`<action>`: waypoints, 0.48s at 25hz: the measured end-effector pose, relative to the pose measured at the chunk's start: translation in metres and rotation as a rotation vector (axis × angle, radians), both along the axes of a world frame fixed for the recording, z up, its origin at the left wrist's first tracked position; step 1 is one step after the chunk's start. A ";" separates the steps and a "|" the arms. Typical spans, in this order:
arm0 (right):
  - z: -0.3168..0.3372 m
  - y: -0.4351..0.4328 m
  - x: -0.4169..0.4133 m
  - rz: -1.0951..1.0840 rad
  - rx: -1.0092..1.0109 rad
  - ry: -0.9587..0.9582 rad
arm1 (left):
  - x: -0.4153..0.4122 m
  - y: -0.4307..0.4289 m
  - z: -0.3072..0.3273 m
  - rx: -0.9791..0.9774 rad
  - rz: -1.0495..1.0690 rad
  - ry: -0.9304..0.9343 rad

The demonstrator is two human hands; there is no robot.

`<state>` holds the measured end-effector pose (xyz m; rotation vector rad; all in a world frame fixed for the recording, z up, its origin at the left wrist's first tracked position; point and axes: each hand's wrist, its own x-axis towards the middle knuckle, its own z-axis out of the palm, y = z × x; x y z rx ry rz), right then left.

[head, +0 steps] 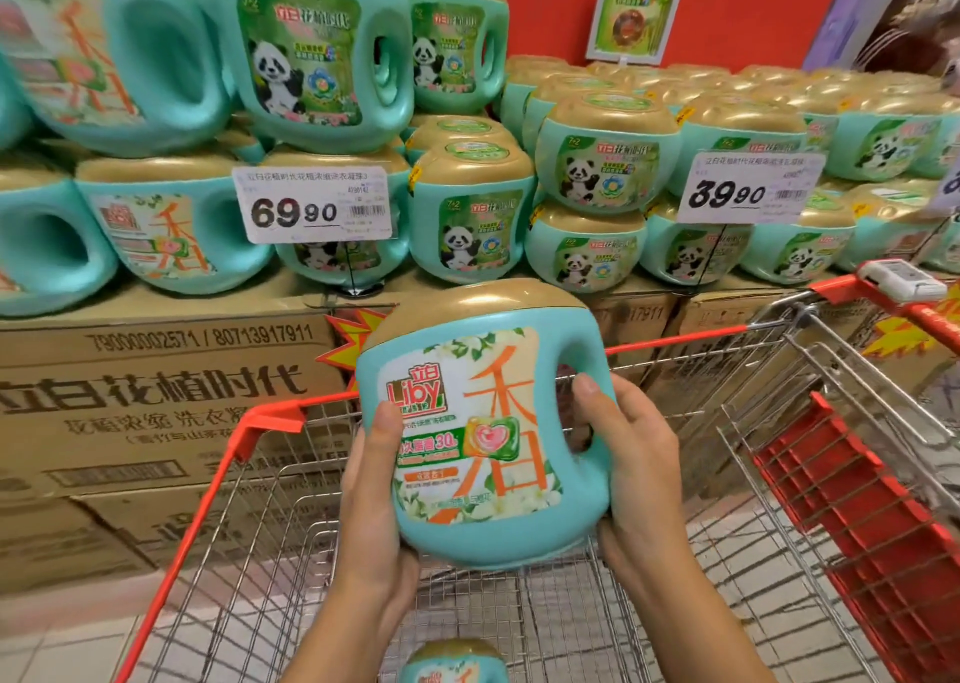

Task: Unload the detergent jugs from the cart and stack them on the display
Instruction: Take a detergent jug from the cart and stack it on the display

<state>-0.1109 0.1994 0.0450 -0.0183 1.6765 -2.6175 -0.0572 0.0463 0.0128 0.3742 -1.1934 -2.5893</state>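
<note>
Your left hand point(374, 500) and right hand point(639, 464) clasp a teal detergent jug point(483, 422) between them. It sits nearly upright, gold cap on top, label facing you. Your left thumb lies flat on the label's near edge, and the other left fingers curl round the jug's side and out of sight. Your right thumb rests at the edge of the handle hole, with the right fingers wrapped behind the handle. Both hands grip the jug firmly.

Below your fingers is the wire floor of the cart point(270, 412), so the jug hangs above the basket, clear of the wire. Beneath your wrists, at the frame's lower edge, a second jug point(452, 661) stands in the cart with only its gold cap and upper label showing.

Beyond your fingertips, past the cart's red front rim, cardboard boxes point(156, 386) carry the display jugs point(322, 58), stacked in tiers. Above your left thumb a price card point(311, 204) reads 69.90. Up and to the right of your right fingers a second card point(748, 188) reads 39.90. To the right of your right hand is the cart's red seat flap point(857, 500).
</note>
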 end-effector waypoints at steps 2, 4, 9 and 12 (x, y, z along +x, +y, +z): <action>-0.005 -0.014 0.010 0.034 0.029 -0.009 | 0.015 -0.010 -0.002 -0.015 0.055 -0.033; -0.005 -0.027 0.016 0.118 0.032 -0.010 | 0.031 -0.022 -0.001 -0.038 0.125 -0.053; -0.004 -0.075 0.033 0.444 -0.013 -0.064 | 0.091 -0.050 0.008 -0.050 0.376 -0.079; 0.004 -0.119 0.067 0.639 -0.031 -0.063 | 0.143 -0.071 0.019 -0.071 0.566 -0.076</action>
